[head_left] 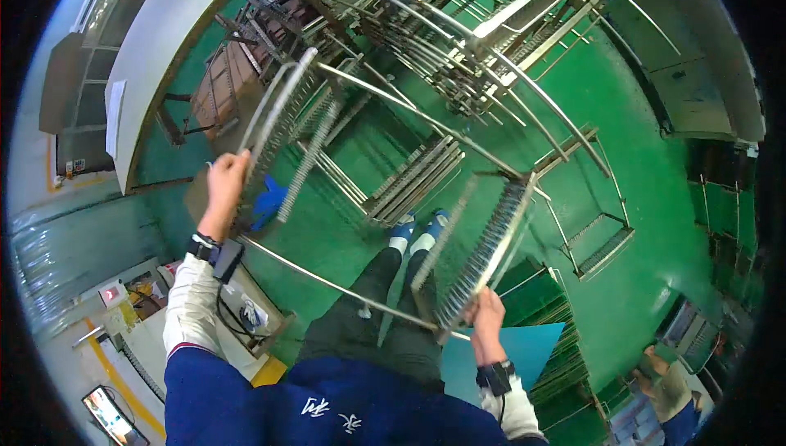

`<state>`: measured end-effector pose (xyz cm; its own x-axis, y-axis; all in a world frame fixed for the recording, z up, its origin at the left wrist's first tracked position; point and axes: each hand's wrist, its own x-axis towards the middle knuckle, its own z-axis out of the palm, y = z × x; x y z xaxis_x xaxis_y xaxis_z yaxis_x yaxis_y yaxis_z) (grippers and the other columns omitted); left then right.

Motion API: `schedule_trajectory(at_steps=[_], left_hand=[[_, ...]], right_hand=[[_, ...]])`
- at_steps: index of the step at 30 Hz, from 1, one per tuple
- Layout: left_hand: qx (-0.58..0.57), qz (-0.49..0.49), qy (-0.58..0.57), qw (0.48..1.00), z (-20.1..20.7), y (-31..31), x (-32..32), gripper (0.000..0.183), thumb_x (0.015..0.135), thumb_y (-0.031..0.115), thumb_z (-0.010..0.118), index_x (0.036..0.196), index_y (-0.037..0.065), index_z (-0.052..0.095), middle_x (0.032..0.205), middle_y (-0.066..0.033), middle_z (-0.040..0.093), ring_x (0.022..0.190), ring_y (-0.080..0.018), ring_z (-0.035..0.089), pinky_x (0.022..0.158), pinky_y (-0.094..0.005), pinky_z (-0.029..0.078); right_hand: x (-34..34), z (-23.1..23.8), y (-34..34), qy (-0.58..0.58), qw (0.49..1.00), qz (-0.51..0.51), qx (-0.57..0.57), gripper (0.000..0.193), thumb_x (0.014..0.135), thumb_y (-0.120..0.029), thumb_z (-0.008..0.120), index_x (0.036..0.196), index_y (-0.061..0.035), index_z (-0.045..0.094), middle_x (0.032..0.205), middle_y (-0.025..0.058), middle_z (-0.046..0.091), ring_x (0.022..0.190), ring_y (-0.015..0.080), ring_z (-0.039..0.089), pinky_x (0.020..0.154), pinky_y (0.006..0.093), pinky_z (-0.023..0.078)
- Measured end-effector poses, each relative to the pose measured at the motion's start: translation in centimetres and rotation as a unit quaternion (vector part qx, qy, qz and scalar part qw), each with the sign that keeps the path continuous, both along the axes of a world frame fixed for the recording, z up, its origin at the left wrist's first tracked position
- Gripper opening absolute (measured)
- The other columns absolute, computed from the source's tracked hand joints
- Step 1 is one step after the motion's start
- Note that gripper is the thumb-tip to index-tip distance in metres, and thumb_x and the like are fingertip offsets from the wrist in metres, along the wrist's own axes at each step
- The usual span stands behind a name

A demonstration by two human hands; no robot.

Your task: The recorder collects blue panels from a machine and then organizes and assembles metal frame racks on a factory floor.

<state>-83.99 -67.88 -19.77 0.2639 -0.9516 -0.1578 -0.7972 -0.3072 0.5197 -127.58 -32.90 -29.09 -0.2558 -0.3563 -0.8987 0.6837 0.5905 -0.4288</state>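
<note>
I carry a metal rack (489, 254) in both hands, above the floor in front of my legs. Two toothed side frames stand at its ends, joined by long thin rods. My left hand (225, 188) is closed round the left side frame. At the near lower end of the right side frame, my right hand (488, 315) is closed too; its fingers are partly hidden. Below the held rack, more toothed metal rails (417, 180) stand on the floor just beyond my feet.
Several metal racks (458, 45) are piled at the far side. A white table (168, 45) curves along the left, near a blue glove (268, 200). A blue-green sheet (512, 356) and stacked green panels (565, 364) lie by my right arm. Another person (667, 385) works at lower right.
</note>
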Motion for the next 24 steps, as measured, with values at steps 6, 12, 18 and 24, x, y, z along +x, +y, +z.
schedule_trajectory(at_steps=[6,12,18,24], left_hand=[[-0.092,-0.006,-0.021,0.996,6.7,-5.5,2.0,0.035,0.091,0.026,0.068,0.067,0.003,0.056,0.062,0.0063,0.043,0.060,-0.0045,0.035,0.052,-0.0257,0.029],[-0.105,-0.030,-0.021,0.994,4.5,-9.9,3.9,0.040,0.090,0.029,0.068,0.064,0.003,0.052,0.061,0.0050,0.040,0.060,-0.0061,0.035,0.053,-0.0275,0.029],[-0.059,-0.053,0.028,0.996,-2.6,-14.2,6.7,0.040,0.092,0.030,0.065,0.069,-0.001,0.055,0.060,0.0025,0.042,0.060,-0.0071,0.036,0.053,-0.0286,0.031],[0.013,-0.114,0.088,0.990,-6.5,-16.8,4.8,0.036,0.097,0.028,0.059,0.073,0.001,0.057,0.061,0.0039,0.041,0.059,-0.0063,0.035,0.053,-0.0268,0.031]], right_hand=[[7.0,-6.9,-7.1,0.017,0.975,0.223,-0.006,0.024,0.098,-0.024,0.051,0.083,-0.0065,0.058,0.074,0.0016,0.060,0.066,0.0103,0.054,0.060,0.0268,0.046],[11.2,-13.7,-12.3,0.034,0.963,0.264,0.038,0.020,0.096,-0.022,0.050,0.085,-0.0087,0.058,0.075,0.0001,0.060,0.064,0.0101,0.053,0.058,0.0278,0.046],[14.8,-18.9,-13.4,0.024,0.965,0.231,0.122,0.022,0.094,-0.025,0.053,0.084,-0.0075,0.062,0.074,0.0041,0.064,0.063,0.0174,0.060,0.055,0.0358,0.050],[11.5,-22.1,-16.5,0.333,0.681,0.650,0.055,0.038,0.094,-0.034,0.046,0.092,-0.0038,0.069,0.091,0.0256,0.066,0.084,0.0452,0.063,0.074,0.0532,0.050]])
